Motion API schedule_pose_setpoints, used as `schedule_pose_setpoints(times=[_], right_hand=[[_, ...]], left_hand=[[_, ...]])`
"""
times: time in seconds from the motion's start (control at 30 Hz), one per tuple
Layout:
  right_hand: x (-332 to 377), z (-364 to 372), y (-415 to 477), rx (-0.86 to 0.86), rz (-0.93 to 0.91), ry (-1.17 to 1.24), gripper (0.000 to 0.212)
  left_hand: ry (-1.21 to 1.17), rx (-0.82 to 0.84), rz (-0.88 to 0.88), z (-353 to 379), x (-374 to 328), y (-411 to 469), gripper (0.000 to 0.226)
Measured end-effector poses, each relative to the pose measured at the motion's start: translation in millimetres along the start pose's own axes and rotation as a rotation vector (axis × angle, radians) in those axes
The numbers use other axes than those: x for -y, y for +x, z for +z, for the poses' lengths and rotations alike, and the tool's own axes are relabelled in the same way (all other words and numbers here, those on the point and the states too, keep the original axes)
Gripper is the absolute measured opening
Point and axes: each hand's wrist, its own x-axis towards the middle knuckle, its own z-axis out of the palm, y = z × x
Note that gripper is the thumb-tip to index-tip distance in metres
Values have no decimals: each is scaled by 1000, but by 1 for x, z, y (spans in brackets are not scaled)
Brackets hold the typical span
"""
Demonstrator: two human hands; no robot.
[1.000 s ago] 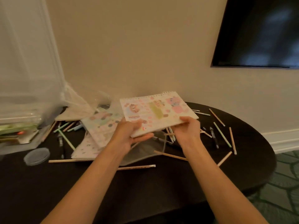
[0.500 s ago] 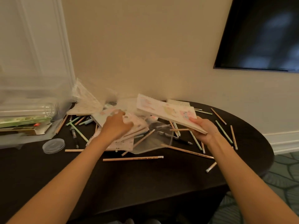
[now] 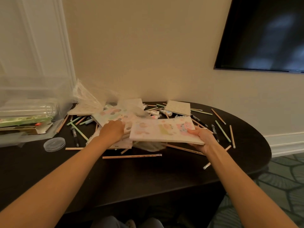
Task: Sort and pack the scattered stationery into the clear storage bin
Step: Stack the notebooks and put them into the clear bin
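Leftmost, the bin [image 3: 32, 111] stood at the table's [image 3: 148, 176] left edge, a round clear lid [image 3: 54, 144] just in front of it. The left hand [image 3: 112, 131] lay knuckles-up on a pile [image 3: 111, 115] of notebooks near the middle, fingers bent down; gripping or merely pressing, I could not tell. The right hand [image 3: 201, 137] pinched a pastel pad [image 3: 162, 130] by its right end, thumb on top, holding it above the pencils [image 3: 222, 131] scattered toward the right edge.

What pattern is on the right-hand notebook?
The notebook shows pastel cartoon figures on white; head view.
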Motion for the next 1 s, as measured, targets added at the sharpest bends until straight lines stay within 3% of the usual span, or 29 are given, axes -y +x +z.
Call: schedule_pose_setpoints(times=[0.17, 0.43, 0.53, 0.63, 0.77, 1.0], right_hand=[[-14, 17, -6, -133, -166, -3, 40], [-55, 69, -21, -291, -288, 120, 27], [-66, 101, -14, -174, -240, 110, 35], [-66, 128, -11, 91, 4, 238, 54], [-57, 125, -9, 194, 182, 182, 43], [-58, 123, 12, 153, -16, 60, 55]], left_hand=[[40, 72, -72, -10, -4, -9, 23], [168, 115, 26, -14, -18, -19, 21], [186, 107, 61, -18, -18, -21, 22], [202, 149, 85, -19, -15, -22, 26], [250, 103, 62, -21, -8, -19, 24], [10, -211, 101, -8, -26, 15, 32]])
